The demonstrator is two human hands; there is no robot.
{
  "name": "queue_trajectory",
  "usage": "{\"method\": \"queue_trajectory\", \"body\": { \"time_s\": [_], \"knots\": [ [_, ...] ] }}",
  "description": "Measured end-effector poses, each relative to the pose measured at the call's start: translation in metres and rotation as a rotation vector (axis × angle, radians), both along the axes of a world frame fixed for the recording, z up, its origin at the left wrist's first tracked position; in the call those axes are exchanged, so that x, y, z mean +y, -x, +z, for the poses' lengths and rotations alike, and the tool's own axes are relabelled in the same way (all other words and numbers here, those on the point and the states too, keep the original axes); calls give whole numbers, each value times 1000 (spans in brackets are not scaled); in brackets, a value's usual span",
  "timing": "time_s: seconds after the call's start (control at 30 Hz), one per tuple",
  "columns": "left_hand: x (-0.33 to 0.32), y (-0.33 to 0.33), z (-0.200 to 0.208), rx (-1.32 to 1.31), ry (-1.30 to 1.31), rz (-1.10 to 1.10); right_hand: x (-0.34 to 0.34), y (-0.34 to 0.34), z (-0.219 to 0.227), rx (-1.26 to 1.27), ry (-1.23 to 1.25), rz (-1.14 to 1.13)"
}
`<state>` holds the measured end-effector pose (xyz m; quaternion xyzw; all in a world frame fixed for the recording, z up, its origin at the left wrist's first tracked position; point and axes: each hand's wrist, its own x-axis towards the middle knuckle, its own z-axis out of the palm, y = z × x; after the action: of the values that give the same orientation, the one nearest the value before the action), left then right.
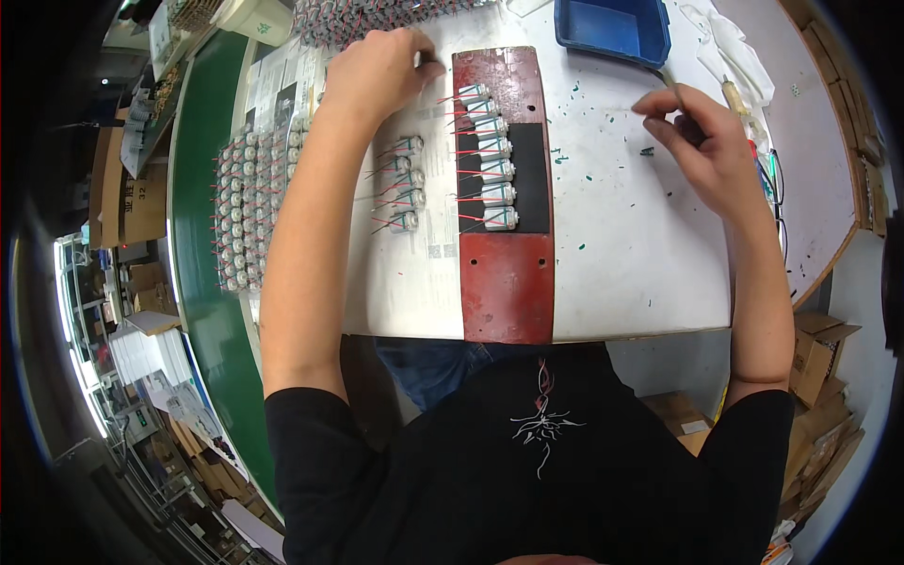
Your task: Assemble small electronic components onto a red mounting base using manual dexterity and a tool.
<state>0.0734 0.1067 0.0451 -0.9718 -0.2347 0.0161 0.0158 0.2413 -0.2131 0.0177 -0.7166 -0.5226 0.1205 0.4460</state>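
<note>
My left hand (381, 71) is over the far part of the table, left of a red board (507, 287). Its thumb and fingers are bent and apart, with nothing visible between them. A row of small silvery motors (497, 169) with red leads and green parts lies on the board, partly over its black pad (532, 179). Several similar motors (405, 198) lie left of the board. At the right, my right hand (702, 141) is curled round a slim dark tool (665, 79), mostly hidden by the fingers. Beneath that hand is a small dark green piece (647, 151).
A blue tray (612, 33) stands at the far right. Packed motors fill the left side (250, 212) and far edge (344, 21) of the white table (621, 282). Green scraps (557, 155) are scattered right of the board. A white cloth (734, 47) lies beyond my right hand.
</note>
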Motion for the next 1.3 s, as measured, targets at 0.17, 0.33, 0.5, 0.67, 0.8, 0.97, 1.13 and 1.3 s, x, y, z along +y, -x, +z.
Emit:
{"method": "queue_trajectory", "body": {
  "time_s": [0.17, 0.33, 0.5, 0.67, 0.8, 0.97, 1.13, 1.3],
  "knots": [
    [23, 13, -7, -60, 102, -12, -1, -5, 12, 257, -11, -149],
    [35, 24, 0, -86, 217, 85, -2, -17, 9, 456, -23, -227],
    [27, 33, 18, -205, 193, 103, -7, -22, 6, 473, 5, -261],
    [-6, 68, 46, -341, 284, 189, -4, -23, 5, 536, -34, -188],
    [-59, 102, 36, -675, 505, 41, -6, -23, 4, 555, -65, -170],
    [-164, 140, 15, -608, 570, -190, -2, -18, 8, 578, -91, -106],
    [-193, 133, -8, -591, 319, -203, -3, 3, 20, 666, 22, 14],
    [-193, 143, -4, -771, 532, -128, 9, 90, 41, 515, -67, 389]
  ]
}}
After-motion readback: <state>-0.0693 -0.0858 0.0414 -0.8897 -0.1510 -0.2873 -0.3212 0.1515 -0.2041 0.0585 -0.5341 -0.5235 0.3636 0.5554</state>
